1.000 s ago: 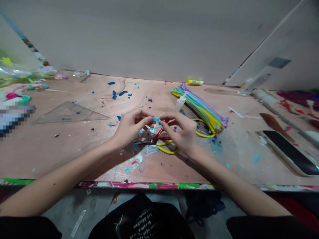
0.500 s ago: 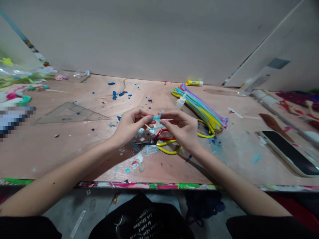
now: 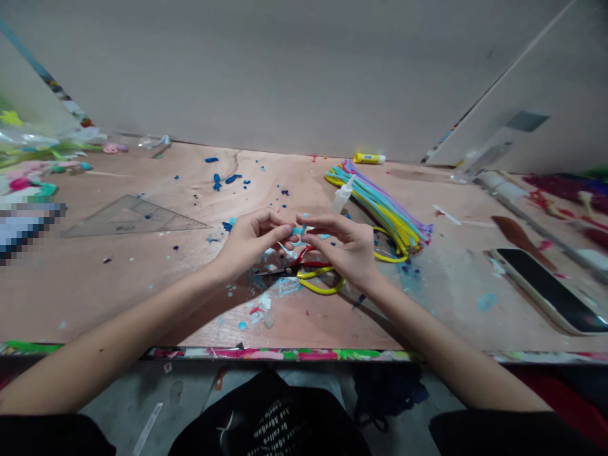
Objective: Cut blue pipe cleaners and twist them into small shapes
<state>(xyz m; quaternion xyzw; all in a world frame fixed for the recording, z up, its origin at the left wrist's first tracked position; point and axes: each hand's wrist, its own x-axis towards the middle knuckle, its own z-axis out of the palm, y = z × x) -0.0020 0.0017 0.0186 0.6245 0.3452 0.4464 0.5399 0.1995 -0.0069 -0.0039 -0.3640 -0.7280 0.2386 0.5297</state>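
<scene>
Both my hands are raised just above the plywood table (image 3: pixel 142 297), and their fingertips meet around a small light-blue pipe-cleaner piece (image 3: pixel 302 232). My left hand (image 3: pixel 254 246) pinches its left side, and my right hand (image 3: pixel 341 247) pinches its right side. The fingers hide most of it. Below my hands lie black-bladed scissors with red handles (image 3: pixel 285 270) and a bent yellow loop (image 3: pixel 319 285). Beyond my right hand are a white glue bottle (image 3: pixel 342 196) and a bundle of multicoloured pipe cleaners (image 3: pixel 380 209).
Blue crumbs are scattered across the table. A clear set square (image 3: pixel 133 218) lies at left, a yellow glue stick (image 3: pixel 369 158) at the back, and a phone (image 3: pixel 546 291) at right. A white wall (image 3: pixel 285 69) stands behind the table.
My hands have drawn closer together, and the blue piece has sunk lower between my fingertips. Less of it shows now. The view has shifted slightly.
</scene>
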